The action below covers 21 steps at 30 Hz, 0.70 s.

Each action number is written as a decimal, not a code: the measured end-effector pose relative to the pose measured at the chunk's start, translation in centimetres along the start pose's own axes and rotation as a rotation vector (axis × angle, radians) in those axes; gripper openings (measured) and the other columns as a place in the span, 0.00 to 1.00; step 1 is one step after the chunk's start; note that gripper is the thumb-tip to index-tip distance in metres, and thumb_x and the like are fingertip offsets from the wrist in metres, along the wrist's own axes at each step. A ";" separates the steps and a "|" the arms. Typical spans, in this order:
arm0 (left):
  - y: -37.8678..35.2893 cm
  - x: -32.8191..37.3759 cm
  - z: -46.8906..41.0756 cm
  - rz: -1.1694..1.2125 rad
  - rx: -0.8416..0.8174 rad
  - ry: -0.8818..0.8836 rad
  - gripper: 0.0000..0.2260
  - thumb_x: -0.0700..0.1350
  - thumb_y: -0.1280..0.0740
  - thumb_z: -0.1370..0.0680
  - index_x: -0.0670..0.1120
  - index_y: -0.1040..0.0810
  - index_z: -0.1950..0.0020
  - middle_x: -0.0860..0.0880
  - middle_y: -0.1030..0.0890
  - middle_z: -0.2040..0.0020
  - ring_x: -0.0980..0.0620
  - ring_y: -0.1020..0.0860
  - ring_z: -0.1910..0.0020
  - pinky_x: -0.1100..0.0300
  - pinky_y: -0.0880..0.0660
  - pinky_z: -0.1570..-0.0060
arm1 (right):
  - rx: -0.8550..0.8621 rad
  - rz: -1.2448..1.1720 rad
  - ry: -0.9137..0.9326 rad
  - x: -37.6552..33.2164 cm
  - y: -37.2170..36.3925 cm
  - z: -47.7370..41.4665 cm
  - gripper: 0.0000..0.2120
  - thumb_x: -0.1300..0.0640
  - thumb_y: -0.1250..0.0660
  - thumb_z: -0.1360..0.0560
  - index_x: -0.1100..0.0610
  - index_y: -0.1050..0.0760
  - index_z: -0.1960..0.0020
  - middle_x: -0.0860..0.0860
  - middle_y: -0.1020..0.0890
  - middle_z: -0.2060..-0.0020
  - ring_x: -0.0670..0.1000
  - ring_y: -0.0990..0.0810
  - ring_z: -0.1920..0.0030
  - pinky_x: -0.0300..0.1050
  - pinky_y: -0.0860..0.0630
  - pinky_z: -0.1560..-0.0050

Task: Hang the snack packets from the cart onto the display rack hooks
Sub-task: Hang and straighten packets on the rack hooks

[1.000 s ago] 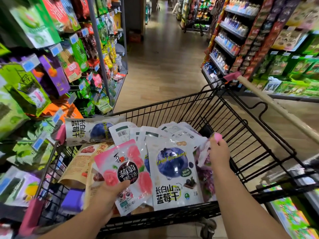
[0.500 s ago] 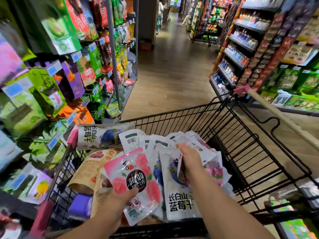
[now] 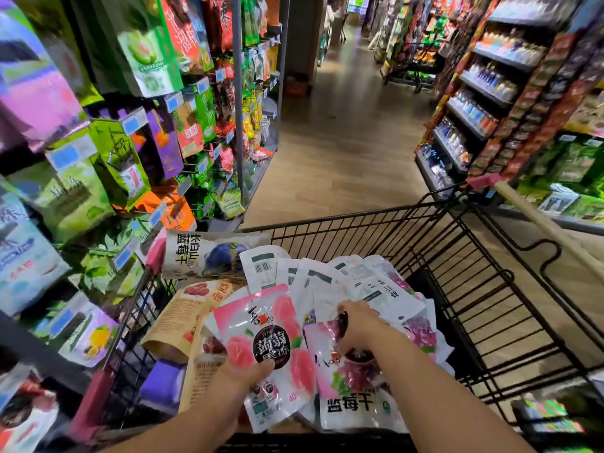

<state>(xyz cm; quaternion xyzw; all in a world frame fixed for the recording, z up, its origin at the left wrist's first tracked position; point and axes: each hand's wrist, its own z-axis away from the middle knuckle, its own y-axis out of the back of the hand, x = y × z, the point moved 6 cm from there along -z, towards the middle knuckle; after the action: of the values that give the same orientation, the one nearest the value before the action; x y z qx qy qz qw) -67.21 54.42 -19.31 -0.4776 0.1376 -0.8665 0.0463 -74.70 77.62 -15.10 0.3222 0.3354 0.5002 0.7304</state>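
Here, left hand (image 3: 245, 376) is gripping a pink peach packet (image 3: 281, 317); right hand (image 3: 358, 325) is pinching a purple grape packet (image 3: 351, 374) above the cart (image 3: 359, 215)

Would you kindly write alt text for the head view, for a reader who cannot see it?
A person's left hand holds a pink peach packet and the right hand grips a purple grape packet over a wire cart of snacks. A stocked display rack stands alongside.
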 end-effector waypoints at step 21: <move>2.3 -3.0 -1.0 0.187 0.122 0.169 0.36 0.47 0.17 0.45 0.39 0.24 0.41 0.35 0.17 0.47 0.31 0.22 0.45 0.32 0.29 0.41 | -0.006 -0.354 -0.258 4.6 -0.9 0.5 0.32 0.38 0.26 0.31 0.59 0.27 0.37 0.57 0.18 0.47 0.51 0.24 0.57 0.43 0.24 0.53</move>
<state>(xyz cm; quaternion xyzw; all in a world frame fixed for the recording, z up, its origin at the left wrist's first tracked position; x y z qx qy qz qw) -66.57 53.03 -22.95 -0.3841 0.1321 -0.9024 0.1437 -72.59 81.67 -16.28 0.3174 0.2892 0.3195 0.8447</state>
